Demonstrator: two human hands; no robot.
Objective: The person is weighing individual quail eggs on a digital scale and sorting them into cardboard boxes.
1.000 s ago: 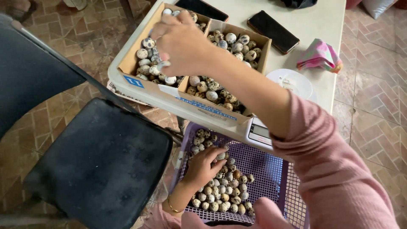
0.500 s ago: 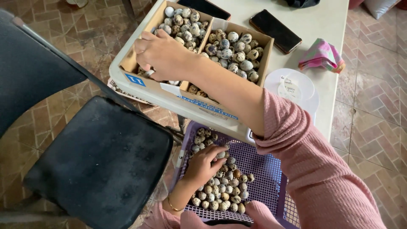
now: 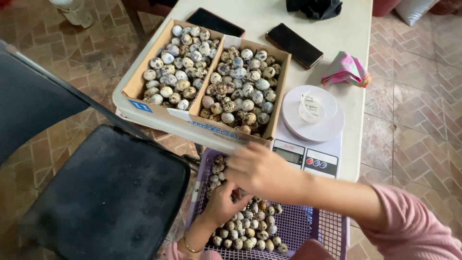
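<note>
Speckled quail eggs (image 3: 243,230) lie heaped in a purple plastic mesh basket (image 3: 308,226) below the white surface (image 3: 269,19). Left hand (image 3: 222,204) rests among them, fingers curled; grip cannot be confirmed. Right hand (image 3: 255,168) hovers blurred above the basket, contents unclear. Step judged: gathering eggs for the two cardboard trays (image 3: 276,103); lifting calls for a gentle grasp.

Lighting: soft, even daylight, bright on the white counter (image 3: 269,19) and the scale's round plate (image 3: 313,113), with faint shadows only — no hard glare. Sharpness: speckled eggs in the cardboard box (image 3: 276,108) crisp; right hand (image 3: 260,168) smeared by motion blur. Dark chair seat (image 3: 106,192) underexposed, little texture; mild wide-angle stretch at the edges.
</note>
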